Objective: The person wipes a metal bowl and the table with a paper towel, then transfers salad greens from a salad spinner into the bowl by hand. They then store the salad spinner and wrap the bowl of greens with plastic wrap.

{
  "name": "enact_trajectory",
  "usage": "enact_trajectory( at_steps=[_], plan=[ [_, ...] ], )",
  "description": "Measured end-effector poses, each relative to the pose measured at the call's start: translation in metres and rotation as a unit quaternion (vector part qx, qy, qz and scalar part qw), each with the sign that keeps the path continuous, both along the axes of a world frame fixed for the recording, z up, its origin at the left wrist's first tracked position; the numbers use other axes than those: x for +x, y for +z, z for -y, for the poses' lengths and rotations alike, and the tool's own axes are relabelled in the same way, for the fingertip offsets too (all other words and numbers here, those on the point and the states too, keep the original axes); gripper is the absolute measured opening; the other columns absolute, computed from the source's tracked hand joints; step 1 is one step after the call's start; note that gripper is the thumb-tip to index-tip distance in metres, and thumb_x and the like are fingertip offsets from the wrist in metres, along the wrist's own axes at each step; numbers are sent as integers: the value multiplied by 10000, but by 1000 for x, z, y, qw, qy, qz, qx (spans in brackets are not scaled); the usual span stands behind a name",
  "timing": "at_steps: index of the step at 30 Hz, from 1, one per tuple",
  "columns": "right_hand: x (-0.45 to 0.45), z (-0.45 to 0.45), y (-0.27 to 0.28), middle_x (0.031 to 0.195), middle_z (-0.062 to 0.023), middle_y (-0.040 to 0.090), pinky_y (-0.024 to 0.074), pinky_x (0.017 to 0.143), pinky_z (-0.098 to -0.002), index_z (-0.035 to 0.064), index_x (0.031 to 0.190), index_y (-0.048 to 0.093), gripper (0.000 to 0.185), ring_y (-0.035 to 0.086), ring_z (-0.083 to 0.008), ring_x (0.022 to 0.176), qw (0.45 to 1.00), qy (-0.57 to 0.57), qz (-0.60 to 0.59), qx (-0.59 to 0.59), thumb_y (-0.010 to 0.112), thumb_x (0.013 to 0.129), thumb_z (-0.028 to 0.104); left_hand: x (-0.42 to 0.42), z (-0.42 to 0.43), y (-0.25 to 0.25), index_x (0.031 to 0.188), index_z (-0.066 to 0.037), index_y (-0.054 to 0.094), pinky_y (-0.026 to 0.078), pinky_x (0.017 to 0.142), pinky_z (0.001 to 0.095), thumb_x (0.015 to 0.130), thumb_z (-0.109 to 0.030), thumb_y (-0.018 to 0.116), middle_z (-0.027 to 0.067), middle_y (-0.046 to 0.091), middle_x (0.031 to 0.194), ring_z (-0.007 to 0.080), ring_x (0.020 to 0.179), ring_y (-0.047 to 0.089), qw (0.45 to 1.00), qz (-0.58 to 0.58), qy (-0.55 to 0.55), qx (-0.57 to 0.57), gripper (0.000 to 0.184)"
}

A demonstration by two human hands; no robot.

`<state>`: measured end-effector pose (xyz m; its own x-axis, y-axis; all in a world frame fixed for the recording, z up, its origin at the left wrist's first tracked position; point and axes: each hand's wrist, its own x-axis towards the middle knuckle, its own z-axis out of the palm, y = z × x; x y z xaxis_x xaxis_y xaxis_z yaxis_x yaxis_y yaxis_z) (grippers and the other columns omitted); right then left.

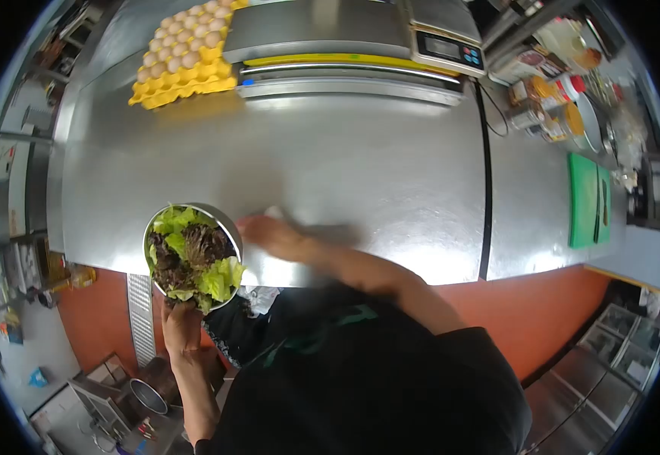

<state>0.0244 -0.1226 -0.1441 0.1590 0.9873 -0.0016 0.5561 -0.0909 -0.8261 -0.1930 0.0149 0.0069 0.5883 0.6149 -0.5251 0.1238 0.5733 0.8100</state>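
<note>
A round metal bowl [229, 218] full of green and dark red lettuce leaves [201, 250] is at the front left edge of the steel counter. My left hand [182, 326] grips the bowl's near rim from below, its fingers partly hidden under the leaves. On the bowl's right side is my right hand [268, 233], smeared by motion, over the counter. Something small and whitish shows beside its fingers, too blurred to make out. Whether the right fingers are closed cannot be seen.
Yellow trays of eggs [186, 45] stand at the back left of the steel counter [330, 167]. Behind are a wrapping machine [345, 72] and a scale [447, 49]. Jars [550, 98] and a green cutting board [584, 201] with a knife lie right.
</note>
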Motion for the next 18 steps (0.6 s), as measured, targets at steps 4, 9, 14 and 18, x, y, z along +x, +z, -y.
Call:
enact_trajectory(
  at_steps=[4,9,14,18],
  plan=[
    [108,115,3,1198,-189,525,440,910,-419,12,1259,474,351,510,-320,1110,845,-439,305,13,400,931,114,-12,3,-1,1188,3,507,504,876,448,704,100,466,140,587,1134,290,1029,588,999,34,37,-13,495],
    [177,177,-51,1334,-278,425,289,1047,-481,-66,1226,489,436,370,-390,1262,698,-599,381,-91,487,917,241,-58,-2,-34,1190,0,497,503,874,449,705,115,444,148,581,1132,289,1023,588,995,-6,98,-26,502],
    [164,-12,-111,1447,-170,344,145,1128,-483,-15,1389,324,563,246,-325,1371,808,-418,411,-55,355,941,324,-70,0,-60,1170,11,500,492,867,393,697,128,425,140,580,1110,279,1028,575,993,-26,114,-34,493],
    [47,-153,-98,1395,-212,383,191,1117,-481,-57,1317,399,539,300,-351,1335,905,-153,397,22,470,865,228,-75,13,-44,1140,23,508,476,897,391,700,136,422,137,585,1110,277,1042,573,986,-21,167,-4,462]
  ],
)
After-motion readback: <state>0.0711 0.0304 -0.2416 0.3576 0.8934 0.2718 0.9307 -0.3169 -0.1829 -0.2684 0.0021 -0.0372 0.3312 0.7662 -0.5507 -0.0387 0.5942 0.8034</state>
